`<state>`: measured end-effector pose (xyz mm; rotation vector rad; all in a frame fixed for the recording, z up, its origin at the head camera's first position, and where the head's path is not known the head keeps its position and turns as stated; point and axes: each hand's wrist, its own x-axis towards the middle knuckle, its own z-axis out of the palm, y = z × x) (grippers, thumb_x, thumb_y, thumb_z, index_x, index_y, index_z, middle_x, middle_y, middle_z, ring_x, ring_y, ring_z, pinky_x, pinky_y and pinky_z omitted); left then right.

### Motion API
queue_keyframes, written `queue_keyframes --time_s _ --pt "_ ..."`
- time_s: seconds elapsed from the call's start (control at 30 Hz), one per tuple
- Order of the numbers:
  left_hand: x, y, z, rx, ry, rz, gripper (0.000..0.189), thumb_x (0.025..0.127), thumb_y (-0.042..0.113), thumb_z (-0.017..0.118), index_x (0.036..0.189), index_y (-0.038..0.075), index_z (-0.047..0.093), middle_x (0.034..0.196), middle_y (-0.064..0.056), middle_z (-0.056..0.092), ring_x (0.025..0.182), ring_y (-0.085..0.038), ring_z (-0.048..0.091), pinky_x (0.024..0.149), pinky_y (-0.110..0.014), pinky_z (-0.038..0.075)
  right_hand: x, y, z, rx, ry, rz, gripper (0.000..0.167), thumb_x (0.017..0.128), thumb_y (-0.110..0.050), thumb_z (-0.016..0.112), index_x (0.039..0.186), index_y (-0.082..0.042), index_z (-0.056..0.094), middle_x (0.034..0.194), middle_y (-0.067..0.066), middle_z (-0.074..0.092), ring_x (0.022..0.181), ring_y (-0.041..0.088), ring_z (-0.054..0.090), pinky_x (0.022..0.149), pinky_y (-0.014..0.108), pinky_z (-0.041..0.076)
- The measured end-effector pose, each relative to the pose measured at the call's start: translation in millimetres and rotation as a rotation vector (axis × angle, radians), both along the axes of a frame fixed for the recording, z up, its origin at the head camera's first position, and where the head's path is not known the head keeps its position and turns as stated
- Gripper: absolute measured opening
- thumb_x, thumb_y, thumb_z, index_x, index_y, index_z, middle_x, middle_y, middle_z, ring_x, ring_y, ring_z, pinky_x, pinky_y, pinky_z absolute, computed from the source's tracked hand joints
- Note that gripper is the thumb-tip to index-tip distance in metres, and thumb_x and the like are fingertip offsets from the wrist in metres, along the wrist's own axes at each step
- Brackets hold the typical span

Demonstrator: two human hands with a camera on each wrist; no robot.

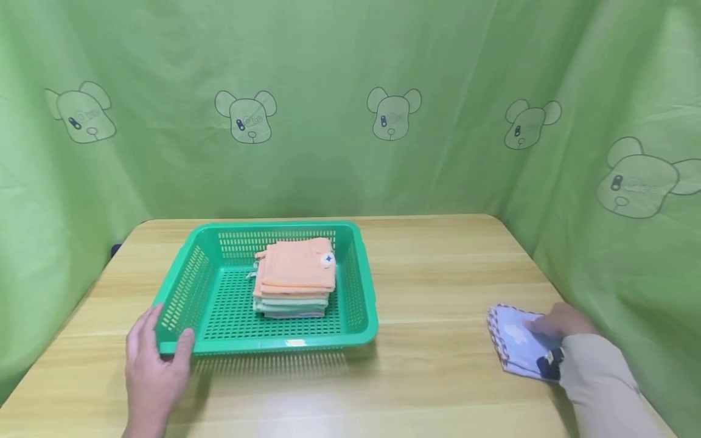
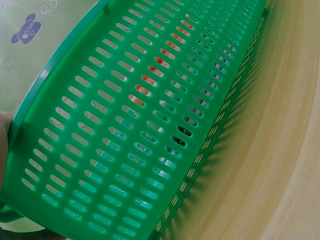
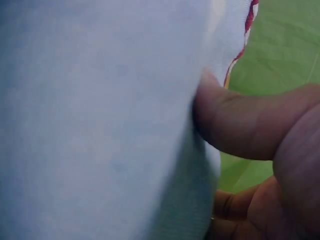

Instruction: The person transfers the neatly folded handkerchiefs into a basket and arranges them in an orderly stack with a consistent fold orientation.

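Note:
A green plastic basket (image 1: 290, 344) with slotted walls stands on the left half of the table. My left hand (image 1: 156, 368) holds its near left corner, thumb over the front rim and fingers at the left rim. The basket's slotted wall (image 2: 115, 100) fills much of the left wrist view. Inside the basket lies a stack of folded cloths, a peach towel (image 1: 298, 267) on top. At the right, my right hand (image 1: 564, 322) pinches a folded pale blue towel (image 1: 512, 340) with a checked edge. In the right wrist view the thumb (image 3: 235, 120) presses on the towel's edge; the fingers are partly hidden.
The wooden table (image 1: 427, 292) has rounded far corners. A green curtain (image 1: 317, 170) with printed bear heads hangs behind it and along both sides, close to the right hand. Bare tabletop lies between the basket and the blue towel.

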<state>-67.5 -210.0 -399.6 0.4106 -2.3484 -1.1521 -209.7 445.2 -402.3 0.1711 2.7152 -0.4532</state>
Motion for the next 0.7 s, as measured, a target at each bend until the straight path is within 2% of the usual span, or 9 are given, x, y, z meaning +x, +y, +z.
queue_keyframes --time_s 0.23,0.4,0.57,0.7 --pt "-0.2 0.1 0.8 -0.007 -0.006 0.001 0.066 0.094 0.023 0.06 0.152 0.013 0.03 0.154 -0.017 0.025 0.135 -0.048 0.028 0.102 -0.076 0.02 -15.6 -1.1 -2.5 -0.006 -0.006 -0.021 0.095 0.083 -0.054 0.065 0.11 0.033 0.038 0.107 0.048 0.048 0.094 0.057 0.053 0.083 0.058 0.049" --pt "-1.0 -0.2 1.3 -0.012 -0.008 -0.001 0.066 0.095 0.025 0.06 0.152 0.013 0.03 0.154 -0.016 0.024 0.136 -0.046 0.028 0.102 -0.076 0.021 -23.0 -10.3 -1.0 0.018 -0.01 -0.073 0.101 0.087 -0.063 0.055 0.117 0.032 0.037 0.114 0.048 0.046 0.101 0.057 0.051 0.087 0.057 0.048" --pt "0.1 -0.5 1.0 -0.012 -0.021 0.006 0.066 0.095 0.025 0.059 0.153 0.014 0.03 0.155 -0.015 0.024 0.136 -0.046 0.028 0.102 -0.076 0.021 -32.6 -13.1 -7.7 0.026 -0.021 -0.133 0.105 0.088 -0.068 0.046 0.122 0.031 0.036 0.12 0.048 0.043 0.105 0.056 0.05 0.09 0.056 0.046" --pt "0.5 -0.3 0.7 -0.012 -0.022 0.009 0.066 0.095 0.025 0.06 0.152 0.015 0.03 0.154 -0.015 0.025 0.135 -0.046 0.028 0.102 -0.076 0.022 -37.3 -8.8 -12.7 0.024 -0.038 -0.133 0.11 0.088 -0.072 0.039 0.123 0.032 0.032 0.122 0.049 0.04 0.108 0.057 0.048 0.092 0.056 0.046"
